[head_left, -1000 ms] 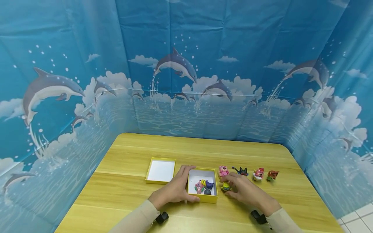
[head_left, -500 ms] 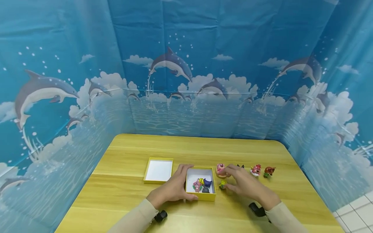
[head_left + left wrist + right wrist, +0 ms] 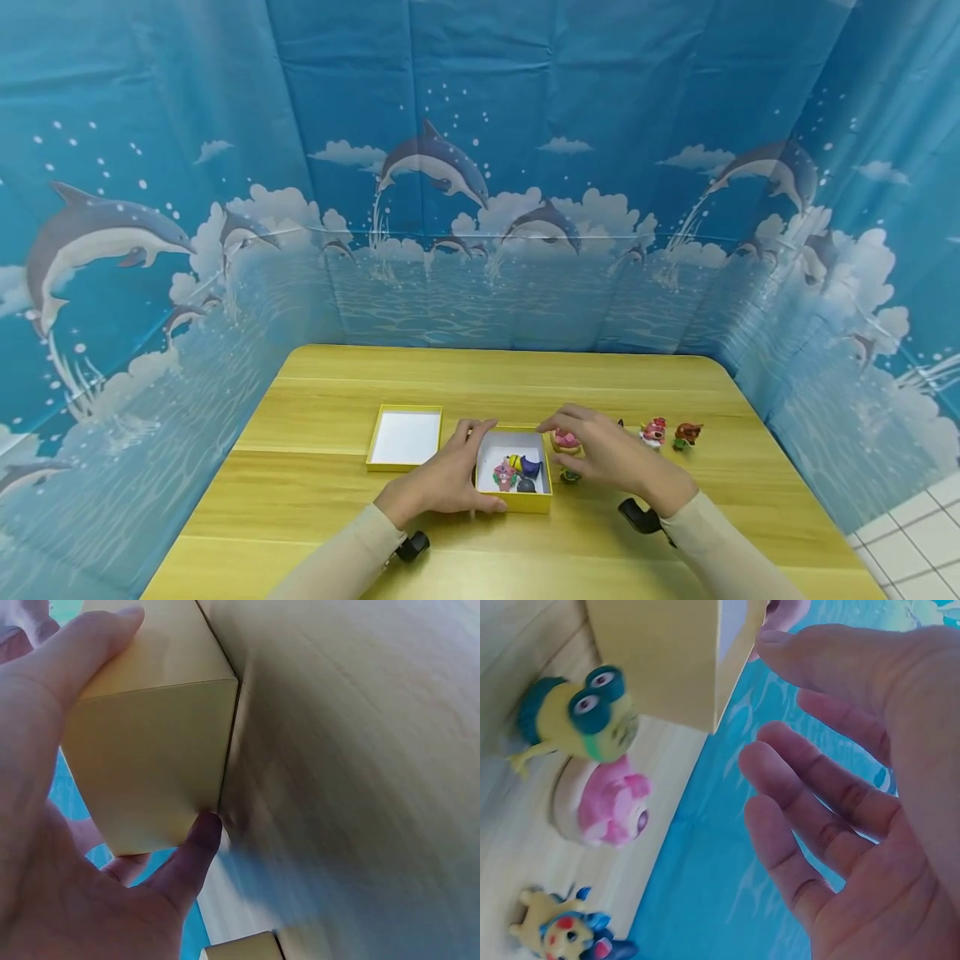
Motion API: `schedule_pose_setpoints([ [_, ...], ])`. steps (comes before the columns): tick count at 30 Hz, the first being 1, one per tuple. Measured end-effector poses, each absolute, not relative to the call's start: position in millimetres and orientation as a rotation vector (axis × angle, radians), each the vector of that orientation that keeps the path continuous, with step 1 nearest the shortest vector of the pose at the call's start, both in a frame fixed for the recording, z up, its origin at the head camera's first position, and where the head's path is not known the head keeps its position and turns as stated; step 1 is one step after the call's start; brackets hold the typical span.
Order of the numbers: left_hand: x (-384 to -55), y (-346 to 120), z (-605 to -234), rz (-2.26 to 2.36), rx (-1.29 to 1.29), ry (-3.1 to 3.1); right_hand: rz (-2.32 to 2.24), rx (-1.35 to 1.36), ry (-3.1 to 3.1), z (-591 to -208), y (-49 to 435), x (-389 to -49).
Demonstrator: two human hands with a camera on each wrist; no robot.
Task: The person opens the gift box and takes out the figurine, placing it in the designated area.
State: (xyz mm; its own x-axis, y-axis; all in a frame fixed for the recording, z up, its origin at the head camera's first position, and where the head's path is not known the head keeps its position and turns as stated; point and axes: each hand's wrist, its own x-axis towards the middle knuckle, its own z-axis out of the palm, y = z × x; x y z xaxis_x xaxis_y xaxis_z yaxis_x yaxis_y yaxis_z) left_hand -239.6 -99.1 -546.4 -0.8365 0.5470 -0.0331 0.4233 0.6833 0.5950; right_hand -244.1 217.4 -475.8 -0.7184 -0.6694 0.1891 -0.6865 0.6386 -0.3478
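My left hand [image 3: 442, 479] grips the open yellow box [image 3: 525, 502] at its left side, thumb on the front wall and fingers round the far corner. Inside lie a pink figurine [image 3: 504, 476], a yellow-and-purple figurine [image 3: 527, 467] and a dark rounded piece [image 3: 527, 485]. My right hand [image 3: 607, 454] hovers by the box's right rim with nothing in its fingers, as the right wrist view also shows. Below it on the table stand a green-goggled yellow figurine [image 3: 600, 716], a pink bear figurine [image 3: 611, 802] and a yellow figurine with blue parts [image 3: 562, 926].
The shallow yellow lid [image 3: 406, 439] lies with its white inside up, left of the box. Farther right stand a red-and-white figurine [image 3: 653, 434] and a brown figurine [image 3: 686, 436]. A blue dolphin curtain [image 3: 465, 300] surrounds the wooden table [image 3: 315, 517].
My right hand has moved left and slightly away from me, from the yellow figurine to the box's right rim. My left hand keeps its grip on the box. The head view has shifted slightly.
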Motion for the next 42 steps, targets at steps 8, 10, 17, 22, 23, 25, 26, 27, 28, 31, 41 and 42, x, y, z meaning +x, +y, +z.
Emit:
schedule_pose_setpoints([
  [8,-241.0,-99.0,-546.5,0.890,0.787,2.689,0.640,1.294,-2.829,-471.5,200.8,-251.1],
  [10,-240.9,-99.4,-546.7,0.888,0.787,2.686,0.633,1.323,-2.845,-471.7,197.2,-253.2],
  [17,-240.5,-100.7,-546.5,0.893,0.796,2.677,0.551,1.384,-2.888,-469.9,184.4,-258.7],
  [22,-239.9,-101.3,-545.1,0.902,0.806,2.674,0.534,1.432,-2.908,-469.5,174.2,-262.8],
  [23,-239.7,-101.3,-545.0,0.902,0.808,2.675,0.531,1.443,-2.912,-470.0,172.3,-263.6],
  [25,-239.0,-101.4,-544.7,0.903,0.810,2.674,0.525,1.465,-2.924,-471.2,168.4,-265.2],
  [26,-238.6,-101.5,-544.8,0.900,0.812,2.676,0.526,1.477,-2.933,-472.1,166.7,-265.9],
  [27,-238.1,-101.7,-545.1,0.898,0.814,2.676,0.520,1.486,-2.943,-472.8,165.1,-266.4],
  [28,-238.0,-102.0,-545.3,0.897,0.814,2.675,0.520,1.495,-2.955,-473.8,163.4,-267.5],
  [31,-238.1,-102.9,-546.1,0.895,0.816,2.678,0.522,1.505,-2.994,-475.7,159.1,-269.7],
  [41,-239.0,-103.0,-546.4,0.924,0.831,2.650,0.522,1.555,-3.048,-478.2,148.5,-276.0],
  [42,-238.7,-102.7,-546.2,0.920,0.831,2.649,0.523,1.574,-3.048,-478.3,147.3,-276.7],
])
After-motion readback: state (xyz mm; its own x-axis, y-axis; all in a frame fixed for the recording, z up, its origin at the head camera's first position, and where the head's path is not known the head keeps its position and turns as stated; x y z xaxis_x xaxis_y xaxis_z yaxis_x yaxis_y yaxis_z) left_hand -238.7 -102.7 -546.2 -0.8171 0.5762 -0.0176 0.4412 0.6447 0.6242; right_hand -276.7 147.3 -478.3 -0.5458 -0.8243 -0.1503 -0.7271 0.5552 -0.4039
